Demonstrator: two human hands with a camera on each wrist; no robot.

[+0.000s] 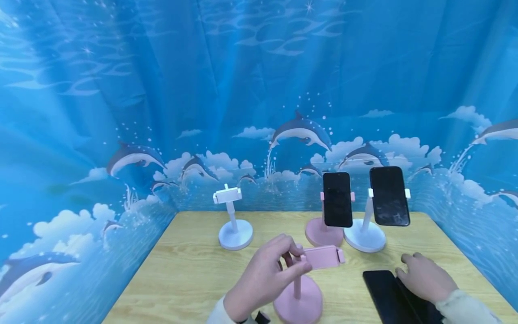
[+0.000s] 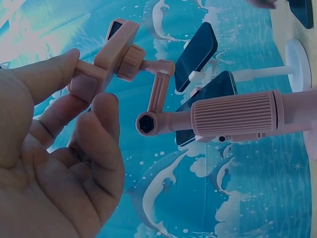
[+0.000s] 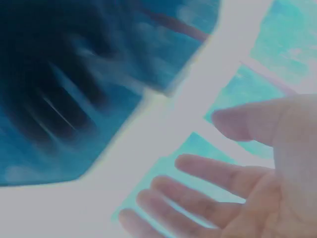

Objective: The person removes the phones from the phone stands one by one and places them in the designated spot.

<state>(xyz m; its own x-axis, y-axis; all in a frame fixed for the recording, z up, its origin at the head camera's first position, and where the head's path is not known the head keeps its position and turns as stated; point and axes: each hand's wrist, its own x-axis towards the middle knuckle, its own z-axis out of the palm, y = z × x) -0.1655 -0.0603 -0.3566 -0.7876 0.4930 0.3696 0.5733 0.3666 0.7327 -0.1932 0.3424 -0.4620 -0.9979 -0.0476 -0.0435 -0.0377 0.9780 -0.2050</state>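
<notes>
In the head view, my left hand (image 1: pixel 263 274) pinches the left end of the clamp (image 1: pixel 322 258) on a pink phone stand, whose round base (image 1: pixel 310 309) rests on the table. The left wrist view shows thumb and fingers at the clamp's end jaw, with the jointed arm (image 2: pixel 157 94) and ribbed post (image 2: pixel 235 113) beyond. My right hand (image 1: pixel 429 276) is over two black phones lying side by side, the left phone (image 1: pixel 390 294) and the partly covered right phone (image 1: pixel 422 307). Seen from the right wrist, its fingers are spread and relaxed, beside a dark glossy screen (image 3: pixel 54 158) reflecting a hand.
Behind stand a pink stand (image 1: pixel 317 233) and a white stand (image 1: pixel 366 243), each with a black phone clamped upright. Another white stand (image 1: pixel 235 236), its clamp without a phone, is at the back left. A blue dolphin-print curtain (image 1: pixel 251 81) surrounds the wooden table (image 1: pixel 182 270).
</notes>
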